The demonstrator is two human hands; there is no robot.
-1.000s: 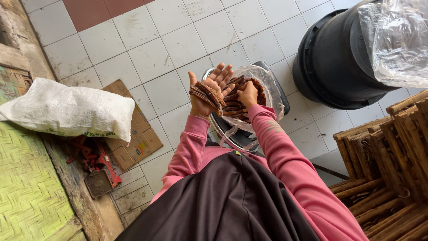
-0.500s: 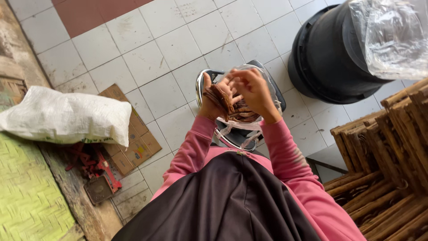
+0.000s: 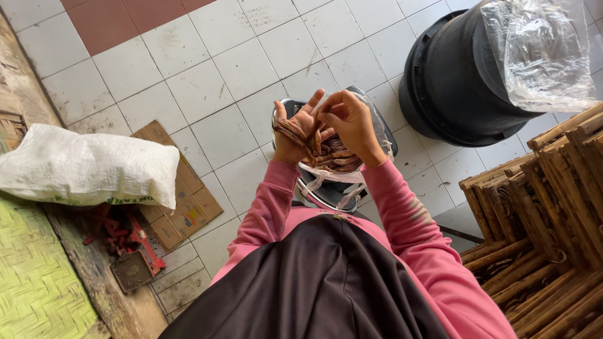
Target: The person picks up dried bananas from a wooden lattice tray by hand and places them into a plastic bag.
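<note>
Left hand (image 3: 294, 129) grip closed round a small bundle of brown strips (image 3: 290, 132), thumb over them, fingers pointing up. Right hand (image 3: 348, 122) just beside it, touching at the fingers, grip pinched on the strips near the left palm; how tight, cannot tell. Both hands sit right above the bag (image 3: 352, 160), a clear plastic one holding more brown strips. Bag rests on a dark scale (image 3: 314, 191) with a shiny rim, partly hidden under it. Pink sleeves (image 3: 408, 220) run from the hands toward the camera, dark cloth (image 3: 314, 282) below the scale. All on a white tile floor (image 3: 207, 94). Right of the scale: black tub (image 3: 452, 81) with clear plastic sheet (image 3: 540, 53) draped on its rim. Below the tub, stacked wooden sticks (image 3: 540, 207). Left of the scale: cardboard (image 3: 182, 201) flat on the floor, white sack (image 3: 88, 166) over its edge, red tool (image 3: 141, 242) just below the sack, green woven mat (image 3: 34, 276) at the far left.
</note>
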